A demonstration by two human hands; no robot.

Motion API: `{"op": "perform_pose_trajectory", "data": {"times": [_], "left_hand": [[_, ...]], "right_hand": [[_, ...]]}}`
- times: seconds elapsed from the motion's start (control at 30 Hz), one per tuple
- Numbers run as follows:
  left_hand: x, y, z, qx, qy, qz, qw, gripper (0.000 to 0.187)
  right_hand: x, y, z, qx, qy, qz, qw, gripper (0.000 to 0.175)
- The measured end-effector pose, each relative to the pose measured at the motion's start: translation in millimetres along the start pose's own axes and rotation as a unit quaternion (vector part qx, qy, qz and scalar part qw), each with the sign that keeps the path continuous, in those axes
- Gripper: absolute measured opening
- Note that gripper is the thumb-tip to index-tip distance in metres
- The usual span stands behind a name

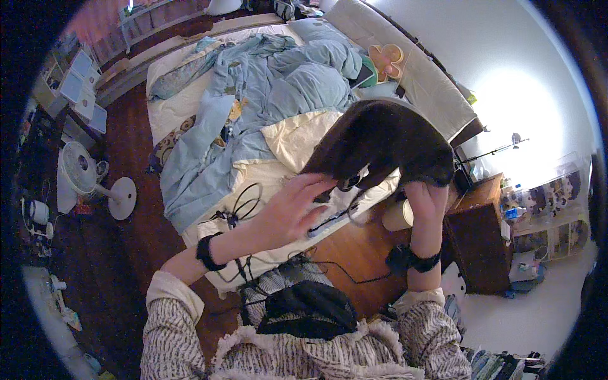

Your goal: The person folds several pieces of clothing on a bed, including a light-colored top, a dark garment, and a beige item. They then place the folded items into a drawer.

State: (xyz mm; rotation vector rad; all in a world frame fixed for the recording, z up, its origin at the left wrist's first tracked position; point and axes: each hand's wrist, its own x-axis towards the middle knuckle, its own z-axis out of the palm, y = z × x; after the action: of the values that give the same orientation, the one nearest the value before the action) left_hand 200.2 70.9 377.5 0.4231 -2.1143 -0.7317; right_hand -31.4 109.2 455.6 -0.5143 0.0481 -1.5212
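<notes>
A dark brown or black cloth garment hangs in the air above the near side of the bed, blurred at its edges. My right hand reaches up into its lower right end and grips it, the fingertips hidden by the cloth. At the cloth's lower left edge is my left hand, its fingers spread and slightly curled; whether they touch the cloth is unclear. A black band circles each wrist. A small shiny round thing shows below the cloth. Black cables lie on the bed's edge beside my left forearm.
A rumpled blue quilt covers much of the bed. A white fan stands on the dark wooden floor at left. At right are a wooden cabinet and a cream cylindrical container. A black cable runs across in front of me.
</notes>
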Motion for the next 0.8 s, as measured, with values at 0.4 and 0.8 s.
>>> {"op": "perform_pose_trajectory", "data": {"times": [0.4,0.8], "left_hand": [[40.5,25.5,20.9,-0.236,0.068,-0.136,0.960,0.018],[57.7,69.8,41.4,-0.246,0.119,-0.166,0.947,0.016]], "right_hand": [[-67.0,-50.7,3.3,0.072,0.085,-0.079,0.991,0.031],[-125.7,-69.4,-22.4,-0.623,0.157,-0.122,0.756,0.034]]}}
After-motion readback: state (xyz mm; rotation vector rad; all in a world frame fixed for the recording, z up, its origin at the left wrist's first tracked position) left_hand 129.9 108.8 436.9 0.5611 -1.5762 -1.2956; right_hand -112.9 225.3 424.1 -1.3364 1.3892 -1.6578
